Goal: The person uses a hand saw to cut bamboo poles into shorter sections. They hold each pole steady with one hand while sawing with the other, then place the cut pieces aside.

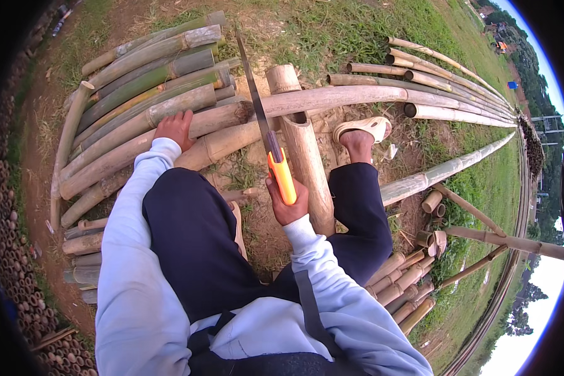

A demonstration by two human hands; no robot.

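At far left, cut bamboo ends (19,250) are stacked beside a pile of green and tan poles (150,69). The left hand (175,128) presses flat, fingers spread, on a long pole (232,116) lying across the ground. The right hand (286,203) is clamped on the orange handle of a saw (266,125), whose blade rests in the cut on that pole, just beside a short upright-leaning pole (304,156). A sandalled foot (360,131) stands beyond. More poles (457,94) lie at right, with short cut pieces (404,282) lower down.
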